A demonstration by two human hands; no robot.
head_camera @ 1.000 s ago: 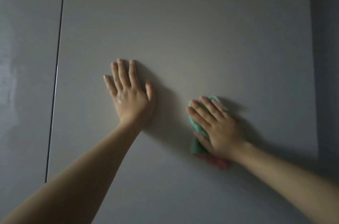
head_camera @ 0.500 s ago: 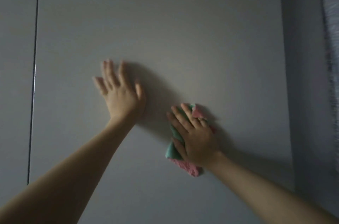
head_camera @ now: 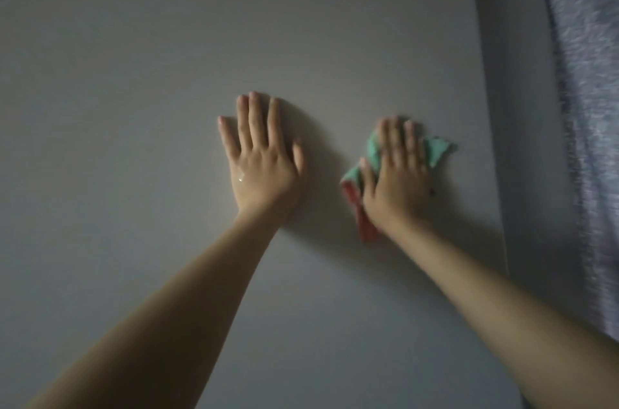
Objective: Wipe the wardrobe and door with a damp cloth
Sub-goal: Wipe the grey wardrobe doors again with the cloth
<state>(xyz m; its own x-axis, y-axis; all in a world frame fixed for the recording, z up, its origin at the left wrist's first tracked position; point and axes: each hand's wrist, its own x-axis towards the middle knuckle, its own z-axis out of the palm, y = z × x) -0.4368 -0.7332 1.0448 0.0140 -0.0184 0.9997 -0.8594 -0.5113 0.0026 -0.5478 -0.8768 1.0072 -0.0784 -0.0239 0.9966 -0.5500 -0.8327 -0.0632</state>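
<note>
I see my left hand (head_camera: 261, 162) lying flat at the centre of the frame, fingers straight and spread against the pale wardrobe panel (head_camera: 201, 40). Just right of it, my right hand (head_camera: 397, 181) presses a cloth (head_camera: 437, 149) onto the same panel with straight fingers. The cloth is green above and to the right of the hand, pink at its lower left. A patterned curtain (head_camera: 589, 107), blurred, hangs along the right edge of the frame.
</note>
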